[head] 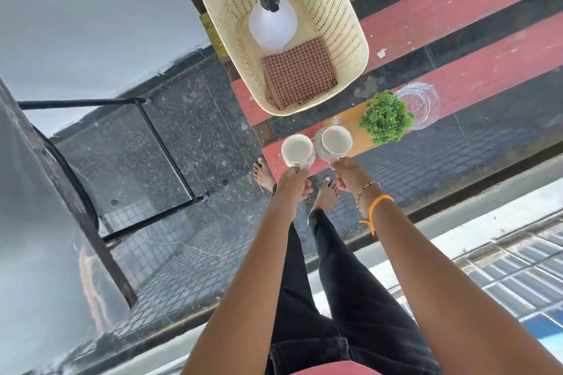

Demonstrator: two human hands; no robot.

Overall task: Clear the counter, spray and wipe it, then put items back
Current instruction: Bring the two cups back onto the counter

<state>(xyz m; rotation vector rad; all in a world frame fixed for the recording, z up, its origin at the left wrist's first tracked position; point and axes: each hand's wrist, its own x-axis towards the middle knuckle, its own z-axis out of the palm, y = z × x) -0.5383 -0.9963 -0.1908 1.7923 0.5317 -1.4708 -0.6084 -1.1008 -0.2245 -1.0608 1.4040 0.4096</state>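
L hand (294, 181) & R hand (347, 173) each grip 1 white mug (297, 150), (335, 138) by handle.

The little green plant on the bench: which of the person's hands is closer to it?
The right hand. It grips a white mug just beside the green plant. The left hand grips another white mug farther away, beyond the first mug.

Bright soft daylight, faint shadows, wide-angle edge distortion, slight blur
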